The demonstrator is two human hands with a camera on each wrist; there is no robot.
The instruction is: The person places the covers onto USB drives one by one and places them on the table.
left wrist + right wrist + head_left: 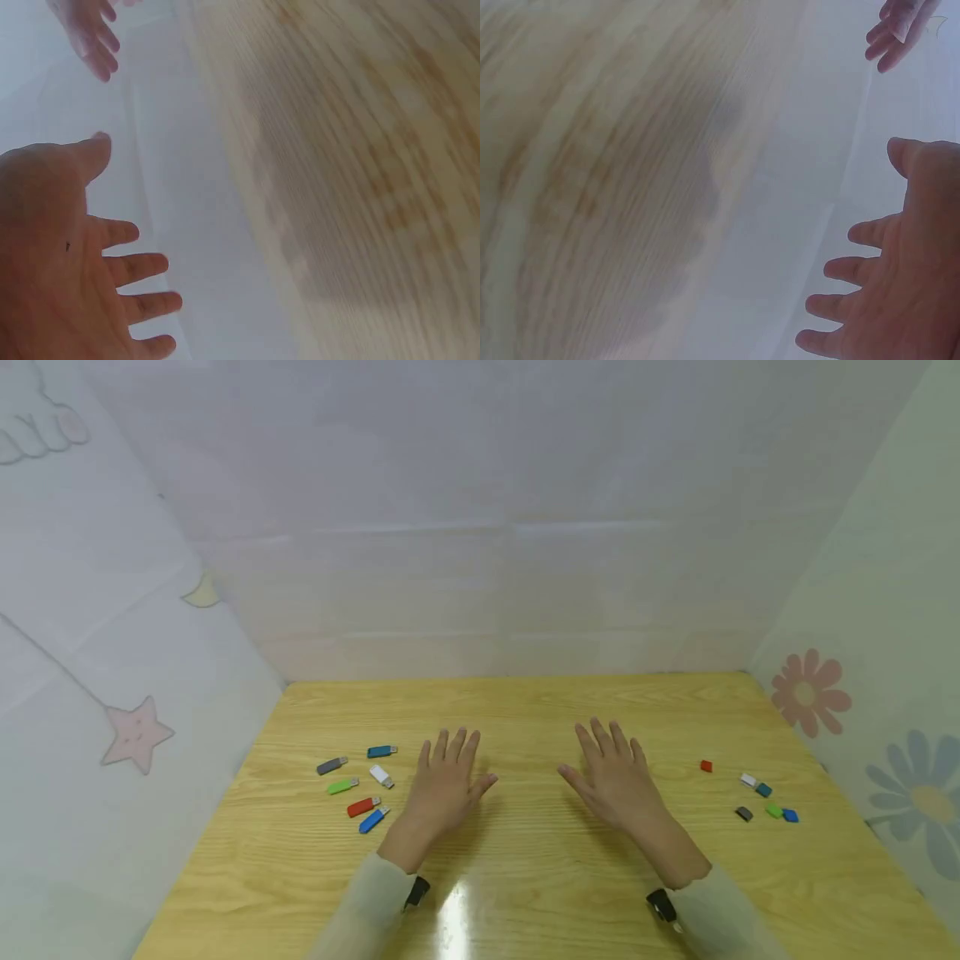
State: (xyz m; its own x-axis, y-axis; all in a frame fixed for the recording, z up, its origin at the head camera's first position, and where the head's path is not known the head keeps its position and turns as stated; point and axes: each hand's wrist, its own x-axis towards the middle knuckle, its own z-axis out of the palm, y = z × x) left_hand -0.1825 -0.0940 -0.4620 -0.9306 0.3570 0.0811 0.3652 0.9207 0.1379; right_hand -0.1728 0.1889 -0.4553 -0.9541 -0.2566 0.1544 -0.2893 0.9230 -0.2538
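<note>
My left hand (pixel 444 787) hovers over the wooden table with its fingers spread and holds nothing. Close to its left lie several uncapped USB sticks: a white one (pixel 381 776), a teal one (pixel 381 752), a grey one (pixel 331 766), a light green one (pixel 342 786), a red one (pixel 363 807) and a blue one (pixel 372 820). My right hand (pixel 617 783), fingers also spread, is likewise above the wood with nothing in it. Farther right lie small caps: red (pixel 707 766), white (pixel 748 781), teal (pixel 763 789), dark grey (pixel 744 813), green (pixel 774 811) and blue (pixel 791 816).
The light wooden table (pixel 525 877) ends at a pale back wall covering (pixel 510 568). Side coverings stand left and right, printed with a pink star (pixel 138 734) and flowers (pixel 812 693). Each wrist wears a small black device (pixel 662 906).
</note>
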